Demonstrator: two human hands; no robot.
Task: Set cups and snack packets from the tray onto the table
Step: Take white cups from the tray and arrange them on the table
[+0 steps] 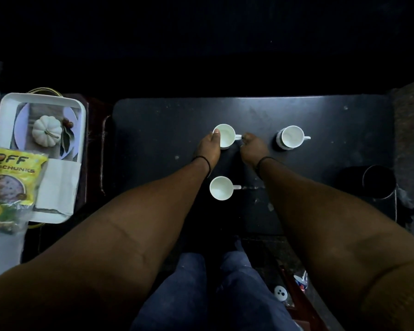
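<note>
Three white cups stand on the black table (153, 130). My left hand (209, 149) grips the left side of the middle far cup (226, 134), thumb on its rim. My right hand (252, 148) pinches that cup's handle. A second cup (291, 136) stands to the right, a third cup (221, 188) nearer to me between my forearms. At the left, a white tray (81, 111) carries a yellow snack packet (9, 177) that hangs over its near left corner.
The tray shows a white pumpkin picture (47, 130) and holds a white paper (59, 185). A dark round container (379, 181) sits at the table's right edge. My blue-trousered legs (201, 295) are below, with small objects on the floor at the right.
</note>
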